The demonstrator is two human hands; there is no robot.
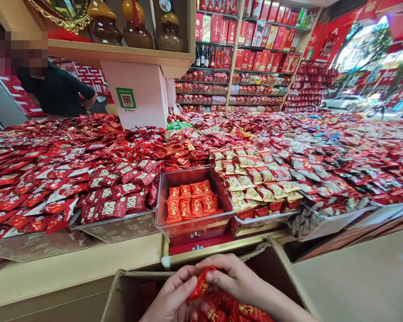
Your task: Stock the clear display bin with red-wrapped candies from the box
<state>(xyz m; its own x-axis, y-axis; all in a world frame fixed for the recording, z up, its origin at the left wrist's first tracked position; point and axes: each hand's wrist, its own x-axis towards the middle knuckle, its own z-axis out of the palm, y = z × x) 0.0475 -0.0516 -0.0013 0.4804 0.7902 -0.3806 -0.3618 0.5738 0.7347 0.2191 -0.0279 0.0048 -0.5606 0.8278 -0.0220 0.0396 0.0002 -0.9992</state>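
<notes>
Both hands meet over an open cardboard box [290, 277] at the bottom of the view. Between them is a small red wrapped candy packet [203, 282] with gold lettering. My left hand [176, 293] pinches its lower left side, while my right hand [226, 277] grips its upper right end between thumb and fingers. More red packets [251, 311] lie loose in the box beneath. Just beyond the box, a clear plastic bin [195, 230] holds red packets [192, 202] with gold lettering, set upright in rows.
Heaped bins of wrapped sweets flank the plastic bin: dark red packets [121, 190] on the left, cream-and-red packets [255, 174] on the right. A white box with a QR code [126, 99] stands behind. A person [53, 89] is at the far left. Shelves [235, 53] line the back.
</notes>
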